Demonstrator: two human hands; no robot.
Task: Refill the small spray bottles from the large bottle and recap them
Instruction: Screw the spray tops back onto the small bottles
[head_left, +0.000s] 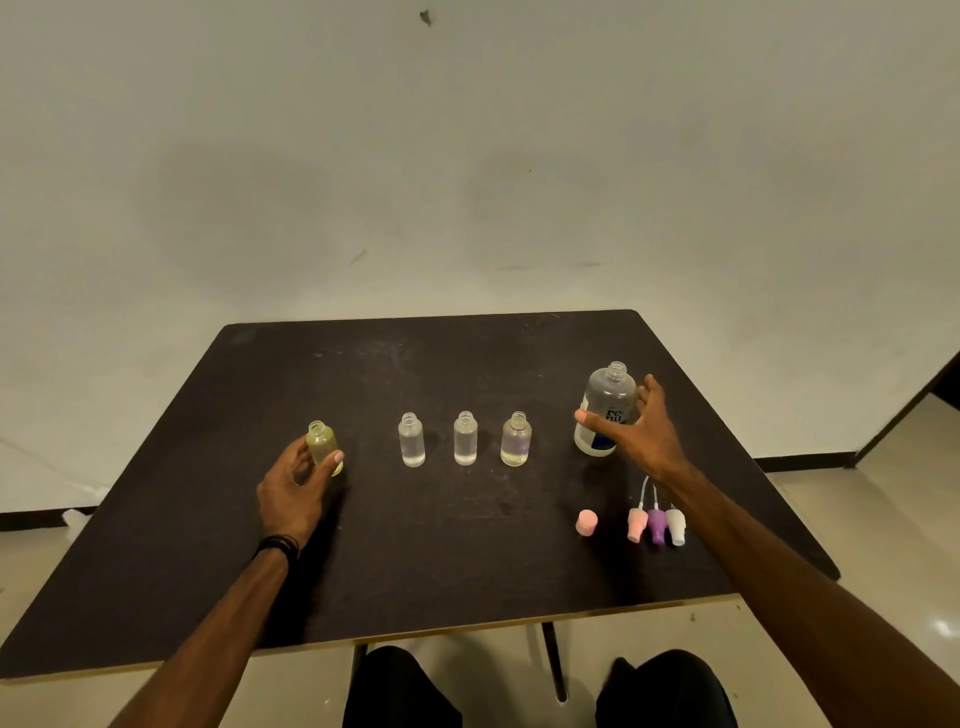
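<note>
Four small uncapped bottles stand in a row on the dark table (467, 566). My left hand (293, 486) grips the leftmost one, a yellowish small bottle (321, 441). Two clear small bottles (412, 440) (465, 439) and a yellow-tinted small bottle (516, 440) stand to its right, all holding liquid. The large bottle (605, 408), uncapped with a dark label, stands at the right. My right hand (641, 428) is spread open around its front, thumb to the left; contact is unclear. Near the front right lie a pink cap (586, 522) and pink (636, 524), purple (656, 525) and white (675, 526) spray heads.
The table's far edge meets a pale wall (467, 156). Its front edge (415, 634) is above my knees. A dark doorway or furniture edge (904, 410) shows at the far right over a tiled floor.
</note>
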